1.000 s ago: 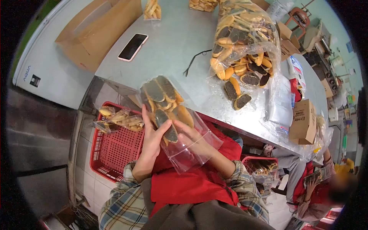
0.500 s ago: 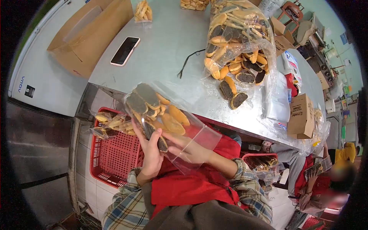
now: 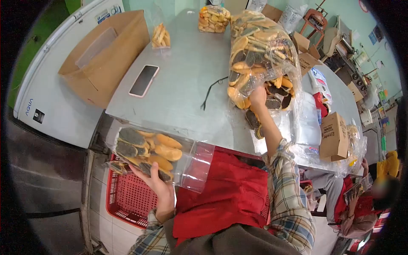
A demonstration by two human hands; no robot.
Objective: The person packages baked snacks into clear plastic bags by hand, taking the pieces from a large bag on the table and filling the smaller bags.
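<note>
My left hand [image 3: 158, 183] grips a clear plastic bag [image 3: 192, 170] from below, its thumb over the front. Inside lie several oblong golden bread pieces [image 3: 168, 152], some with a dark, crumbly face; the bag's flat end to the right holds none. My right hand [image 3: 258, 97] reaches to the mouth of a large clear bag [image 3: 282, 46] heaped with the same bread. Its fingers are down among the pieces and hidden, so whether they hold one does not show. Just below that hand, dark-faced bread pieces [image 3: 251, 120] lie at the bag's opening.
A phone [image 3: 144, 80], a black cord [image 3: 208, 94] and small filled bags [image 3: 160, 36] are on the metal table [image 3: 182, 85]. A red basket [image 3: 134, 199] stands below left, an open cardboard box [image 3: 114, 55] at left, a small carton [image 3: 334, 138] at right. Another person [image 3: 361, 208] works at far right.
My right hand has left the small bag and moved up and right into the large bag's bread. My left hand, still holding the small bag, has shifted left and down.
</note>
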